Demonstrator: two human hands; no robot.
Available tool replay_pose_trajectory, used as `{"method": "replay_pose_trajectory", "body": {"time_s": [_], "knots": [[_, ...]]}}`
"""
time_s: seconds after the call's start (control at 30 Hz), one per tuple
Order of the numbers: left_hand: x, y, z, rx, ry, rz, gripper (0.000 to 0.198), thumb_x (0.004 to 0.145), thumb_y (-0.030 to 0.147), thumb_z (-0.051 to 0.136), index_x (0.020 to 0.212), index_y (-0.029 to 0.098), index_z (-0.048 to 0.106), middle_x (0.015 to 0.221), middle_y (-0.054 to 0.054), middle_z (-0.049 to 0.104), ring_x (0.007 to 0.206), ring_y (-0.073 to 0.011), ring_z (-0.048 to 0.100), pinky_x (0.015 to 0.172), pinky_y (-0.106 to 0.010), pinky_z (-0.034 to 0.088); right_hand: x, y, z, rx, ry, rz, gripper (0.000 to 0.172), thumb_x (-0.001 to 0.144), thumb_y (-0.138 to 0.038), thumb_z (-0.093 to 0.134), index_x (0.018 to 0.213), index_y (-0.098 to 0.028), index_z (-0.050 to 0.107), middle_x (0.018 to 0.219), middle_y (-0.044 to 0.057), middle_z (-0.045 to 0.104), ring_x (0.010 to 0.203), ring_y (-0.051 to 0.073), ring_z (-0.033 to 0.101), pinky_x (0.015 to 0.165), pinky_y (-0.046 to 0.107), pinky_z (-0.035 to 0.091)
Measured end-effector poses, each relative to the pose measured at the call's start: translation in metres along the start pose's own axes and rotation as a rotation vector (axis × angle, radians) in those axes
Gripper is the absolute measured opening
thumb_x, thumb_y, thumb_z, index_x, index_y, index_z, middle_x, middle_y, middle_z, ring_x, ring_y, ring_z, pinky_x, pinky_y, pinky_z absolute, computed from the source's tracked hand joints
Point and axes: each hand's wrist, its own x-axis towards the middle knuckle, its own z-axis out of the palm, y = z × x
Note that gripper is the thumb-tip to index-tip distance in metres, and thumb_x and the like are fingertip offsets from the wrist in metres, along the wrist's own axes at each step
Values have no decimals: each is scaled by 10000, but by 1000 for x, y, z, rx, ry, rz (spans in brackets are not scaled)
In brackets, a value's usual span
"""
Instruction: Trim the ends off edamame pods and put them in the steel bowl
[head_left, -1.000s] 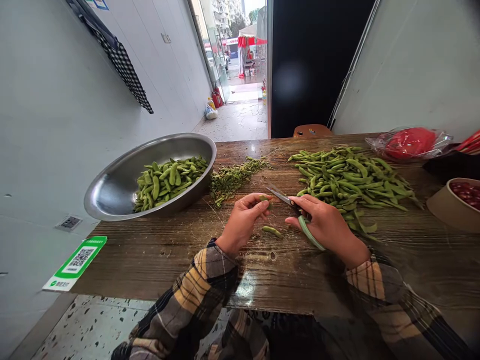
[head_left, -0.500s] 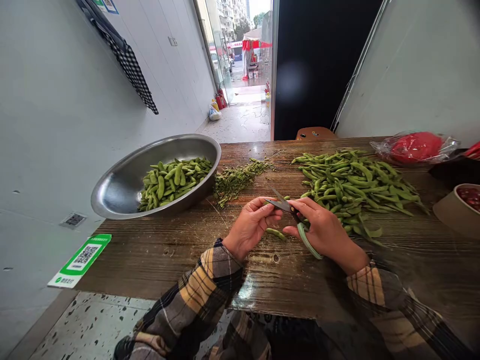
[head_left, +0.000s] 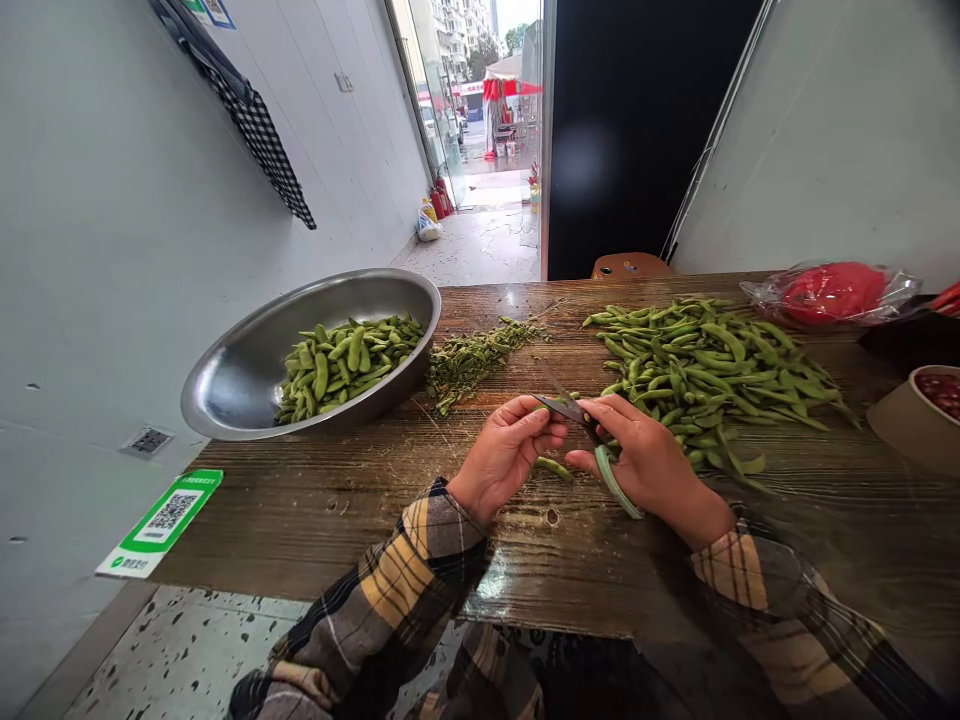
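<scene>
My right hand [head_left: 649, 460] is closed round scissors [head_left: 616, 484] with pale green handles, their blades parted and pointing left. Pinched in my left hand [head_left: 508, 450] is a green pod, mostly hidden by the fingers, touching the blades. Another pod [head_left: 553, 467] lies on the wooden table [head_left: 337, 520] beneath my hands. Beyond my right hand spreads a large pile of green pods [head_left: 705, 370]. A tilted metal bowl [head_left: 232, 375] on the left holds more pods [head_left: 337, 362]. Between bowl and pile lies a heap of green trimmings [head_left: 472, 362].
At the right edge sits a tub of red contents [head_left: 911, 425], with a red item in clear plastic [head_left: 832, 294] behind it. A green QR-code card [head_left: 161, 522] lies at the table's left edge. An orange stool [head_left: 631, 266] stands beyond the table.
Both hands stay in nearly the same place, and the scissor blades have shifted slightly. The bowl and the pod pile look unchanged.
</scene>
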Motion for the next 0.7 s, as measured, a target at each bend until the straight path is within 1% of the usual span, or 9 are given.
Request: {"method": "replay_pose_trajectory", "body": {"time_s": [0.1, 0.17, 0.27, 0.4, 0.63, 0.7], "knots": [[0, -2, -1, 4, -18, -31, 209, 702, 162, 753, 867, 116, 633, 760, -43, 698, 604, -94, 645, 592, -188, 528, -1, 0, 0, -32, 21, 0, 419, 867, -397, 607, 1217, -181, 530, 1060, 119, 637, 934, 256, 637, 721, 361, 540], [1, -1, -2, 16, -5, -29, 223, 698, 179, 760, 872, 121, 632, 735, -34, 689, 565, -82, 624, 553, -174, 509, -1, 1, -1, -61, 23, 1, 404, 878, -399, 592, 1212, -178, 539, 1047, 115, 647, 914, 251, 644, 699, 353, 535], [1, 1, -3, 63, 25, 1, 239, 689, 185, 771, 873, 124, 632, 701, -16, 672, 525, -61, 591, 511, -151, 476, -1, 3, -3, -94, 2, -1, 421, 876, -414, 593, 1215, -170, 549, 1043, 108, 655, 896, 246, 648, 698, 351, 530], [1, 4, -3, 92, 37, 27, 240, 683, 197, 779, 854, 129, 625, 710, -13, 673, 542, -57, 594, 531, -150, 475, -1, 3, -5, -121, -11, 26, 468, 843, -440, 630, 1222, -178, 550, 1049, 97, 651, 857, 235, 650, 681, 347, 531], [1, 1, -2, 134, 7, 31, 250, 674, 221, 784, 832, 123, 617, 727, -22, 683, 547, -71, 602, 535, -173, 479, 0, 2, -4, -107, -13, -4, 523, 809, -439, 670, 1238, -174, 532, 1097, 106, 631, 948, 255, 625, 762, 368, 534], [1, 1, -2, 147, 3, 43, 239, 679, 219, 780, 829, 125, 619, 728, -22, 684, 549, -74, 602, 538, -176, 480, 0, 2, -5, -101, -12, -14, 508, 814, -430, 668, 1225, -162, 539, 1088, 106, 635, 949, 251, 626, 763, 359, 531]]}}
